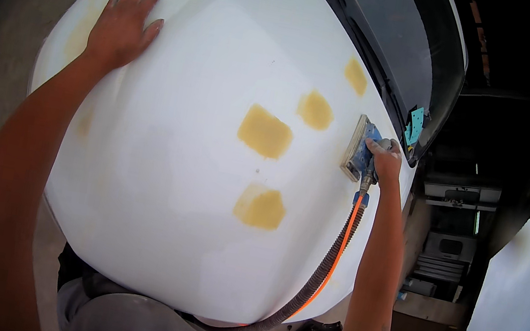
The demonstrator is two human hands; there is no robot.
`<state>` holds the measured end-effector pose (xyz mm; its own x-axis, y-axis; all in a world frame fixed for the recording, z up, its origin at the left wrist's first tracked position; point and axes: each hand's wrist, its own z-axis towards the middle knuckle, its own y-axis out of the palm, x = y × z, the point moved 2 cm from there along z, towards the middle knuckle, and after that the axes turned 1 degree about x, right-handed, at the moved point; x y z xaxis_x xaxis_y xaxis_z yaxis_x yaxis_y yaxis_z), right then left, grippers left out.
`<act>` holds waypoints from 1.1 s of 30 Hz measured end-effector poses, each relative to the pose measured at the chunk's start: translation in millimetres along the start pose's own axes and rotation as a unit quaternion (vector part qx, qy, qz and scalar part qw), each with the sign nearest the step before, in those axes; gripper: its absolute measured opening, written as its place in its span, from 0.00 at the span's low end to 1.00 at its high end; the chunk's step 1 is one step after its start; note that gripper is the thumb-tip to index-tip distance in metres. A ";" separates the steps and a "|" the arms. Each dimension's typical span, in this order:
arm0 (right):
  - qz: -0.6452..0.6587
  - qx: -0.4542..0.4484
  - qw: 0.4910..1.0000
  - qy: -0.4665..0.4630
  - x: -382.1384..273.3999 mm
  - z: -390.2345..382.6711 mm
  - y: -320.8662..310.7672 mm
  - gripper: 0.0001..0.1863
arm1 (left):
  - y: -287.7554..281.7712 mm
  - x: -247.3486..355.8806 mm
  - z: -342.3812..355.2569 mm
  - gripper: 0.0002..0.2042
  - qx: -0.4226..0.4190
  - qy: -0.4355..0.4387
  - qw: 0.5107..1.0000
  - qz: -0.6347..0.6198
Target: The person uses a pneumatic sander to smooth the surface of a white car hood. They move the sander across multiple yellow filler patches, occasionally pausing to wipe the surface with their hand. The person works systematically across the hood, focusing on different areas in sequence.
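Air sander (360, 155) sits at the right side of the white car hood (181, 115), near the windshield (388, 31), grasped by the fingers of the right hand (386, 160). A ribbed dark hose (326, 261) and orange line (355, 213) trail from it. The left hand (121, 34) lies on the hood, fingers released and spread; yellowish patches (265, 131) lie between the hands.

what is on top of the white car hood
The white car hood bears four distinct yellow patches, fainter ones at left and the spread left hand; at right, the right hand holds a blue rectangular sander. The surface beneath hands and sander is hidden.
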<state>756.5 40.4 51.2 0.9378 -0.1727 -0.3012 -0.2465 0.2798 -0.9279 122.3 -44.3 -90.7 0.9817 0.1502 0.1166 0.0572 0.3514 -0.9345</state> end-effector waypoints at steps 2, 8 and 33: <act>-0.011 -0.009 1.000 -0.024 -9.2 -9.4 8.6 0.55 | 4.2 -4.2 -2.0 0.28 0.011 -0.004 1.000 0.008; 0.044 0.015 0.998 0.035 0.2 -2.2 0.2 0.45 | 1.3 -1.3 -2.2 0.28 0.018 -0.001 1.000 -0.019; -0.048 -0.020 0.998 -0.029 -2.3 -16.9 -0.1 0.56 | -2.5 2.9 -0.5 0.29 0.010 0.002 1.000 -0.013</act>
<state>750.2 24.8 48.2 0.9700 -0.1415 -0.1976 -0.1625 0.2273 -0.9602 125.1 -45.2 -88.2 0.9807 0.1369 0.1393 0.0791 0.3737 -0.9242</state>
